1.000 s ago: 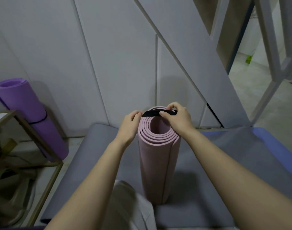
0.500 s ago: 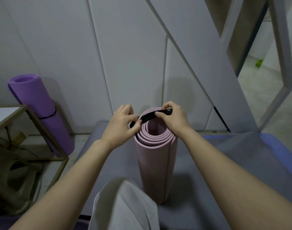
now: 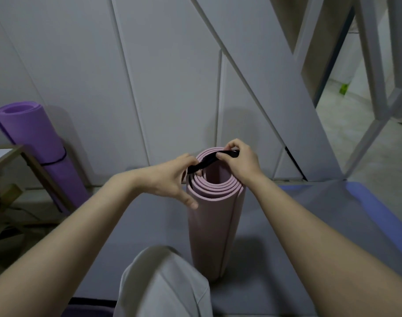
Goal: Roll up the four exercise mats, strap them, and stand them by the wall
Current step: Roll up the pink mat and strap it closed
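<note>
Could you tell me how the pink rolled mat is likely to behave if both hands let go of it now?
The pink rolled mat stands tall and narrow on a soft grey mat, so it would probably tip. No strap circles it yet; the black strap only crosses its top, so the coils may loosen. Foam layers suggest it is light.

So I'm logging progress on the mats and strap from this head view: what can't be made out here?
- Black strap: both ends hidden by the left hand and right hand; fastening unknown.
- Rolled pink foam mat: its base hidden by a grey-clad knee.
- Flat grey mat and blue mat: cut off by frame edges.
</note>
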`<state>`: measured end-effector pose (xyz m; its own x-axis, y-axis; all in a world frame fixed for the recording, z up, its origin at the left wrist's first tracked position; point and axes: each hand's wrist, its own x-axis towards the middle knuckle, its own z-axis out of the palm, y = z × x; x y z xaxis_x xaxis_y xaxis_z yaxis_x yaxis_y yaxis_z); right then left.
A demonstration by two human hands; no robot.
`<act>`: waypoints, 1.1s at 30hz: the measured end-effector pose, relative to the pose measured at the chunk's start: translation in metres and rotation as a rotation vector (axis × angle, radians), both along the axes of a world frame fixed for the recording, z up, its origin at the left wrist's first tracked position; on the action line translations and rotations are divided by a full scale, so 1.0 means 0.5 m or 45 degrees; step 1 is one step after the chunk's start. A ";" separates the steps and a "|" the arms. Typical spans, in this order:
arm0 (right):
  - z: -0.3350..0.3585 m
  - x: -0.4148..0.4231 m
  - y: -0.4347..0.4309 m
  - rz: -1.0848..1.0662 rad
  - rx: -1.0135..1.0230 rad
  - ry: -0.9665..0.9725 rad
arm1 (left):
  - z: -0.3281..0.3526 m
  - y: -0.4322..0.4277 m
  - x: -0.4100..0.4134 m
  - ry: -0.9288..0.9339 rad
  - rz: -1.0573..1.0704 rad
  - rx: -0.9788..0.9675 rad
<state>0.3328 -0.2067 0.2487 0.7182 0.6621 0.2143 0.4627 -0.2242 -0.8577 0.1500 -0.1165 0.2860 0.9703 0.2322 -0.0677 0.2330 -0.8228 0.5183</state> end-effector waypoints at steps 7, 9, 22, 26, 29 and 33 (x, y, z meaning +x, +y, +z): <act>-0.005 -0.005 0.003 -0.002 0.038 -0.004 | -0.021 0.003 0.015 -0.272 0.137 0.302; -0.006 0.003 -0.001 -0.022 0.058 -0.031 | -0.029 0.004 0.014 -0.343 0.189 0.330; -0.003 -0.015 -0.019 -0.322 0.411 0.102 | -0.103 0.002 0.036 -0.751 0.345 0.526; -0.007 -0.018 -0.009 -0.446 0.415 0.032 | -0.113 0.002 0.036 -0.682 0.406 0.539; -0.010 -0.019 -0.005 -0.406 0.378 -0.025 | -0.115 -0.003 0.029 -0.618 0.432 0.479; -0.014 -0.019 -0.015 -0.225 0.305 -0.008 | -0.097 -0.018 0.034 -0.409 0.465 0.422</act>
<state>0.3231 -0.2143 0.2418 0.8159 0.4571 0.3541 0.4398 -0.0931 -0.8933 0.1670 -0.1256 0.2376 0.7831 0.5140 0.3502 0.4058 -0.8489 0.3386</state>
